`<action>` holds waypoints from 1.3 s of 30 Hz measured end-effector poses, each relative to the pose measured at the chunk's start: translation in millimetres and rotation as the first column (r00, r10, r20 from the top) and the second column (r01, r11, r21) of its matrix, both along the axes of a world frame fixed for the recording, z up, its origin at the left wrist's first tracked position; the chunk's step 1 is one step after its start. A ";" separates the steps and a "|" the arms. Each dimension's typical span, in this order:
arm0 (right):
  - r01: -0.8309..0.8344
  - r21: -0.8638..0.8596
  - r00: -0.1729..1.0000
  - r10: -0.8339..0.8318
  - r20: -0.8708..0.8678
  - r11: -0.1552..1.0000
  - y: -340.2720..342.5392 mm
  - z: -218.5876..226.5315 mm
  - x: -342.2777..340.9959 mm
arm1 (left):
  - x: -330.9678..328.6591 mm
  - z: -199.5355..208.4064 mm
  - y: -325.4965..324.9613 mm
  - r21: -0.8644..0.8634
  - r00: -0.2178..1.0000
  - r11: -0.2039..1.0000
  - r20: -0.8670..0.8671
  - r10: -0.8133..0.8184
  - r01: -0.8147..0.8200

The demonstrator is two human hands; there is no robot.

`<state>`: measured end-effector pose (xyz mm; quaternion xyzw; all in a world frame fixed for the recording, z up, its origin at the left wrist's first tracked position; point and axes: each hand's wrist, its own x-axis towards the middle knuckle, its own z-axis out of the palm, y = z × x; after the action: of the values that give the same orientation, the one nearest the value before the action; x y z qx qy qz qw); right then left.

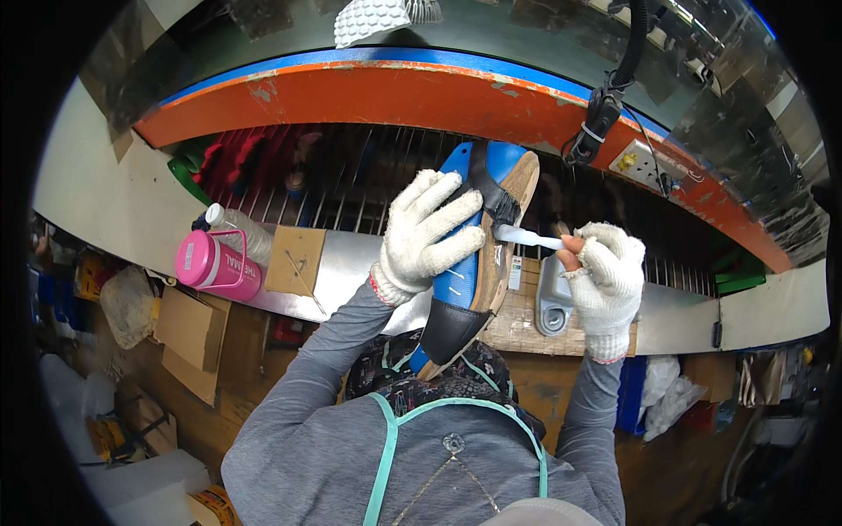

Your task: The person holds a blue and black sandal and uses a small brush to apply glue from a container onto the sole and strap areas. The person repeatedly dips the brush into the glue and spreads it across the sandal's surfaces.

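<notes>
Hands: left (428, 238) spread, holding sandal (495, 270); right (608, 279) pinching brush (530, 238).

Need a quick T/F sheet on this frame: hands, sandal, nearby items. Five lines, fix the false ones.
1. The left hand is against the blue last that carries the sandal. True.
2. The right hand is completely bare. False: it wears a white glove, with some fingertips exposed.
3. The right hand holds a slim white tool, its far end at the sandal. True.
4. The sandal's straps are red. False: they are black.
5. The pink jug is right of the sandal. False: it is to the left.
</notes>
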<state>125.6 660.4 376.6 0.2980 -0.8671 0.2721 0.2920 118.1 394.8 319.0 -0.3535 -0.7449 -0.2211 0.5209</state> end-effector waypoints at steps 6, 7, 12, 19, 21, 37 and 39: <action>-0.073 -0.296 0.962 0.146 0.232 0.952 1.8 -7.0 -9.3 | -2.2 -7.0 5.9 0.100 1.000 0.995 -0.003 -0.020 0.021; -0.018 -0.266 0.973 0.078 0.217 0.964 0.4 -13.9 -5.8 | -2.3 -9.6 6.8 0.128 1.000 0.992 -0.007 -0.013 0.014; -0.188 -0.494 0.822 0.412 0.393 0.849 3.7 -43.3 6.7 | 1.0 -24.1 8.0 0.212 0.999 0.976 -0.004 0.040 -0.038; 0.184 -0.599 0.765 0.269 0.585 0.780 -22.5 -77.9 42.8 | -1.8 -37.2 1.5 0.156 0.990 0.979 -0.026 0.140 -0.134; 0.174 -0.634 0.680 0.374 0.631 0.753 -19.8 -76.7 57.5 | -0.9 -38.9 -2.1 0.141 0.987 0.979 -0.048 0.156 -0.148; 0.101 -0.305 0.950 0.000 0.313 0.947 -36.3 -58.2 40.4 | 16.4 -39.0 -19.9 -0.064 0.980 0.978 -0.026 0.198 -0.199; 0.118 -0.236 0.969 -0.060 0.238 0.965 -39.2 -55.2 37.8 | 17.2 -37.7 -21.7 -0.076 0.981 0.978 -0.022 0.193 -0.195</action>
<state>163.4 621.2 321.4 0.1862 -0.8667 0.3974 0.2371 135.2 373.1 281.2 -0.3008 -0.7800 -0.1374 0.5312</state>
